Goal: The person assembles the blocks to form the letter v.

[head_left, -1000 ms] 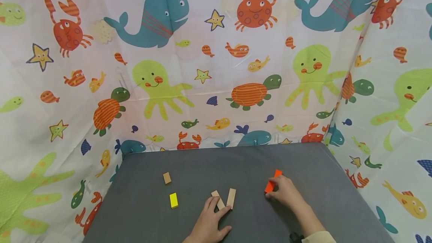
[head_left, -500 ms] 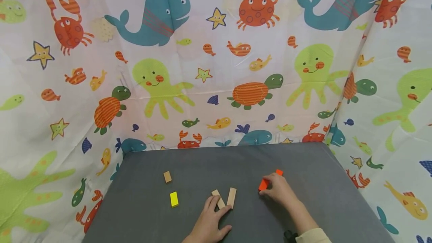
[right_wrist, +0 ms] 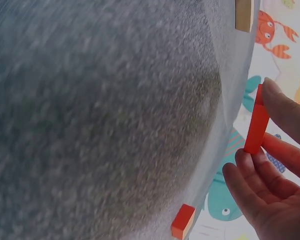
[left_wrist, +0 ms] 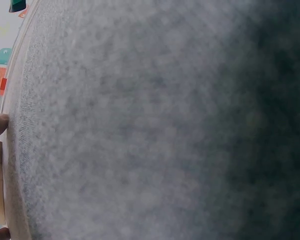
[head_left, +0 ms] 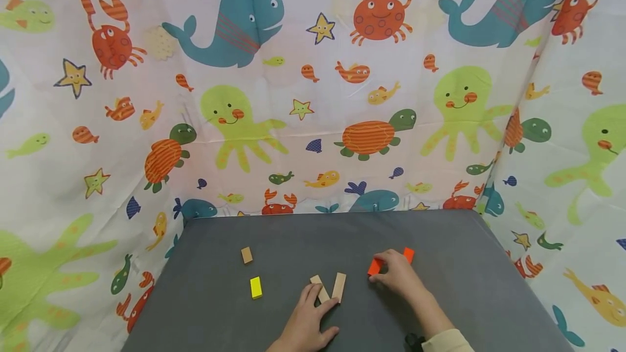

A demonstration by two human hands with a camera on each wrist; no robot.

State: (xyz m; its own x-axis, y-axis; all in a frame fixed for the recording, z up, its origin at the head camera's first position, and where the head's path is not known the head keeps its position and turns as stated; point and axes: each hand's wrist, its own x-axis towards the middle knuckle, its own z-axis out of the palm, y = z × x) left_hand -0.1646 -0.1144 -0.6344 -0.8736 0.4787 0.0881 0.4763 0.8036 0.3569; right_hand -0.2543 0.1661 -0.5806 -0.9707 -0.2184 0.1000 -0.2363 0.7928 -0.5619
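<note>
While right hand [head_left: 398,277] pinches long orange block [right_wrist: 256,126] near small orange cube [head_left: 408,255], slip risk; left hand [head_left: 308,325], fingers straight, presses tilted plain wooden block [head_left: 320,289], may skid.

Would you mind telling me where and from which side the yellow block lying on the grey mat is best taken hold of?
I would take the yellow block across its two long side faces, coming straight down from above. It lies flat on the grey mat with its long axis running away from the person, so those faces are the narrow span. Both sides are free; the small wooden block lies well apart from it.
</note>
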